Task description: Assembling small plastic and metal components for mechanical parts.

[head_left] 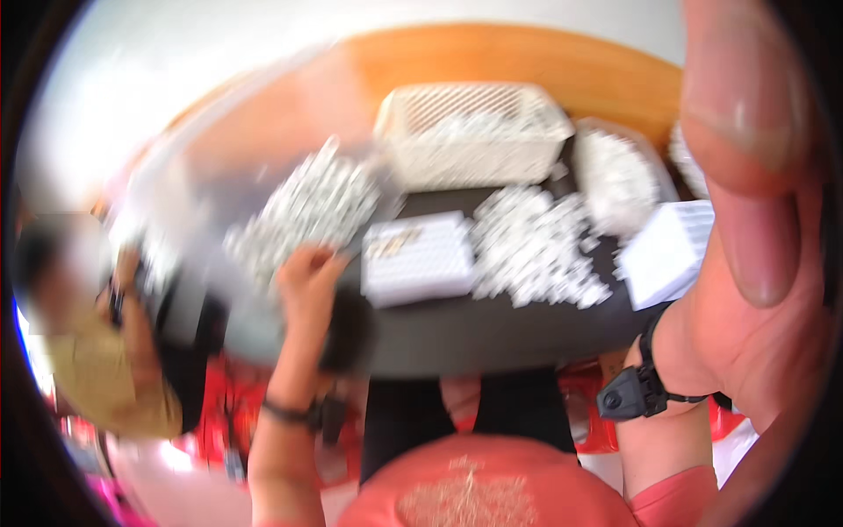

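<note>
Left hand (307, 277) fingers curl together w/ tips at the near edge of a clear plastic bag (303, 206) full of small white pieces; frame too blurred to tell if they pinch the bag or just touch it. Bag lies just left of the white grid tray (420, 257), which is the landmark here & sits mid-counter on the dark mat (492, 329). A few yellowish bits show in the tray's far-left corner, too smeared to ID. Left wrist has a dark band (290, 411), forearm comes up from the lower edge, below-left of tray. Right hand (755, 263) is well right of the tray, raised very close to the camera, huge & out of focus; one finger sticks up past the top edge, rest of the fingers can't be made out, so can't tell if apart or together, nothing visibly held. Black strap w/ small device (634, 393) on the right wrist. Just right of tray: loose pile of white pieces (536, 246) on the mat. Behind tray: white lattice basket (474, 132) on the wooden counter (527, 61). Further right of tray, past the pile: 2nd clear bag of white pieces (617, 180) & a 2nd white tray (672, 253), partly behind the right hand. Far left of tray: another person (97, 351), blurred, in tan top.
</note>
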Tool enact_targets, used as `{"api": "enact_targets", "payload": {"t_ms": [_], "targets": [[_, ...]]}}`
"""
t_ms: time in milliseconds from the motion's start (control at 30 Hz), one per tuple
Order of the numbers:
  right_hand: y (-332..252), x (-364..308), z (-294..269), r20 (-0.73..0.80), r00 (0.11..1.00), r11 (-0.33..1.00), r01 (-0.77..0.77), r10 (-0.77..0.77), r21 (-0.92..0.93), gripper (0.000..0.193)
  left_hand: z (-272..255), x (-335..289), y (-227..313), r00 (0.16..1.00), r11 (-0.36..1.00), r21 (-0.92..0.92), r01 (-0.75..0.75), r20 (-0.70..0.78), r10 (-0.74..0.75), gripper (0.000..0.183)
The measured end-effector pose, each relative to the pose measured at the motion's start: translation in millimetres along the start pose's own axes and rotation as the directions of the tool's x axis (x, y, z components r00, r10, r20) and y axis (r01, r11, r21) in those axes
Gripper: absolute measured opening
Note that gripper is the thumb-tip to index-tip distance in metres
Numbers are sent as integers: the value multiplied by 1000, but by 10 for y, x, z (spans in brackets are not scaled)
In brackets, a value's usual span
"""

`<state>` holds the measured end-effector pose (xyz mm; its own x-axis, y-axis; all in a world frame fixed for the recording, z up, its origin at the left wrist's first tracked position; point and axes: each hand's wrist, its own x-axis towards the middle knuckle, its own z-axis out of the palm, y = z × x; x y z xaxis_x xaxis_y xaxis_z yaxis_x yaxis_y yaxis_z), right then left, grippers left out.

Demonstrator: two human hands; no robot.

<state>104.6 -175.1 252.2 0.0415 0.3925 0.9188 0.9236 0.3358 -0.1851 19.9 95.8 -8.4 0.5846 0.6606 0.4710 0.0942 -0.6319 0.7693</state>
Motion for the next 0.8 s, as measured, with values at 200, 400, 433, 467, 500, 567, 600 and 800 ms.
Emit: {"api": "enact_targets", "payload": {"t_ms": [200,400,433,467,500,567,600,800], "targets": [[-299,-236,-432,33,999,999,29,-28,-45,33,-75,-8,394,975,949,234,-212,-16,222,26],[-172,-187,-854,100,992,996,78,-81,36,35,25,207,-77,951,740,633,-225,-24,309,19],[-309,-246,-742,127,991,996,31,-41,78,36,33,212,41,949,718,651,-248,12,316,17],[-387,-180,-667,139,990,996,-10,-3,91,36,39,285,154,958,704,670,-235,35,285,16],[-380,-112,-564,154,988,995,-28,12,101,37,76,344,237,969,682,707,-188,20,246,13],[-316,-187,-687,183,982,992,-66,45,111,38,24,320,87,975,668,722,-181,41,220,12],[-279,-207,-691,199,978,990,-82,58,111,38,78,329,33,977,660,731,-175,47,207,10],[-229,-564,-1012,283,951,974,-172,126,145,47,67,326,88,978,567,805,-172,73,194,7]]}}
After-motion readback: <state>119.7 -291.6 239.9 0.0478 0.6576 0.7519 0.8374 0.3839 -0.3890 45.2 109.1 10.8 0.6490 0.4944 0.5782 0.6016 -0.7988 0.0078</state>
